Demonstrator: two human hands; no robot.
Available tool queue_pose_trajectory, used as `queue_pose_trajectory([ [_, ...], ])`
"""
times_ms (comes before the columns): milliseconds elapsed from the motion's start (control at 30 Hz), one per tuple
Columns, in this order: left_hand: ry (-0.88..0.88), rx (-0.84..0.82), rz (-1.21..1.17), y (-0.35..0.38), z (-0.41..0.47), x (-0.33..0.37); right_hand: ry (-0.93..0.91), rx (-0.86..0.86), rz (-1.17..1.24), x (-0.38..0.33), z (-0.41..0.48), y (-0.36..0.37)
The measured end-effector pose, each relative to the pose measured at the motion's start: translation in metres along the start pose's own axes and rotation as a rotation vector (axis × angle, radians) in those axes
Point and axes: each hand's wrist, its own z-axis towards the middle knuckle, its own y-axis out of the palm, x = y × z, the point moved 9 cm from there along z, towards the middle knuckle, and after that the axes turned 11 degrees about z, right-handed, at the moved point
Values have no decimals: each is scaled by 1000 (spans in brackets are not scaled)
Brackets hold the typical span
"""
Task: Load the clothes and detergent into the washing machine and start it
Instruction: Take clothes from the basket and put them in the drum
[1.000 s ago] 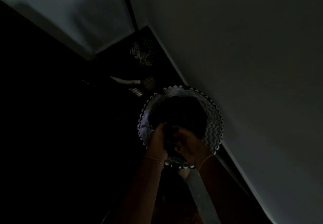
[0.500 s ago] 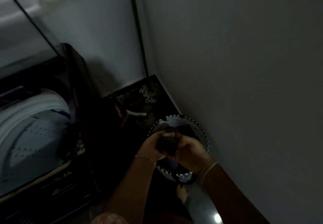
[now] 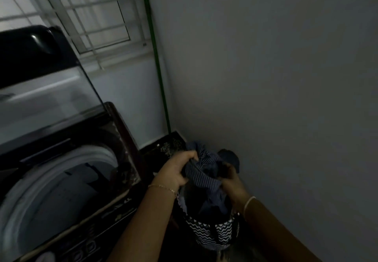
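- Head view, dim light: the left hand (image 3: pixel 177 170) has its fingers curled round a bunch of striped blue clothes (image 3: pixel 201 172), gripping the cloth at its left edge.
- The right hand (image 3: pixel 230 182) grips the same bundle from the right, fingers closed into the dark fabric; the fingertips are hidden in the folds.
- The clothes are held between both hands just above the laundry basket (image 3: pixel 214 232), and part of the cloth hangs down into its mouth. The basket has a black-and-white zigzag pattern and stands close to the grey wall (image 3: pixel 282 81) on the right.
- The washing machine (image 3: pixel 124 159), a top loader, stands to the left of the basket, well apart from the bundle. Its lid (image 3: pixel 41 81) is raised and the pale drum (image 3: pixel 53 196) lies open; whether anything is in the drum cannot be told.
- A thin chain bracelet (image 3: pixel 163 187) circles the left wrist, and a pale band (image 3: pixel 250 201) the right wrist.
- A green pole (image 3: pixel 158 71) leans upright in the corner, beside a barred window (image 3: pixel 86 18) behind the machine.
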Motion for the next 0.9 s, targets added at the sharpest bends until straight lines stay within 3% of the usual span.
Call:
queue_pose_trajectory([
  [133,196,-66,147,10,-46,47,-195,112,-441,-38,-19,16],
  [267,405,-96,199,12,-86,87,-229,335,-365,-79,-39,15],
  [400,591,-136,216,9,-128,121,-290,200,-247,-76,4,12],
  [467,641,-153,208,5,-141,133,-313,120,-181,-97,-14,33],
  [567,681,-193,211,1,-153,143,-341,-29,-17,-129,-41,65],
  [633,681,-233,224,-4,-155,144,-341,-92,-42,-143,-39,77],
  [700,643,-252,225,-12,-155,142,-352,-65,-53,-160,-36,79],
  [900,491,-198,309,-41,-125,118,-324,-16,275,-207,-32,87],
])
